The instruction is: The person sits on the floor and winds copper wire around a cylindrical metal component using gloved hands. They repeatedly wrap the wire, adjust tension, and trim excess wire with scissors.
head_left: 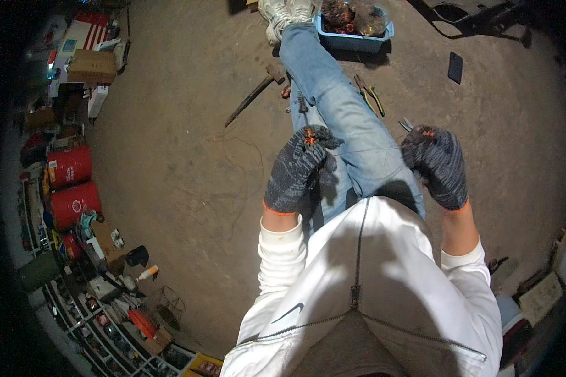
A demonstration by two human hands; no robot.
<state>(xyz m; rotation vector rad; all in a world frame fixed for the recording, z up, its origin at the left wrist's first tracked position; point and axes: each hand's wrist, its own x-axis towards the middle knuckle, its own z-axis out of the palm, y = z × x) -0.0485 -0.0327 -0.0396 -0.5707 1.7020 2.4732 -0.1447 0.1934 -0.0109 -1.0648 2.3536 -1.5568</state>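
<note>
My left hand, in a dark grey knitted glove, is closed around a part with copper-coloured pieces. A dark, ribbed, shaft-like end sticks out beyond the fingers, and I cannot make out the part's exact kind. In a matching glove, my right hand is curled shut around a tool. Only its metal jaws show past the fingers; they look like those of pliers, and the handles are hidden. Both hands are apart, over and beside my outstretched leg in blue jeans.
A hammer lies left of my leg, pliers with yellow-green handles right of it. A blue tub with copper scraps and plastic bags stands by my shoe. Farther right lies a black phone. Red drums and shelves line the left.
</note>
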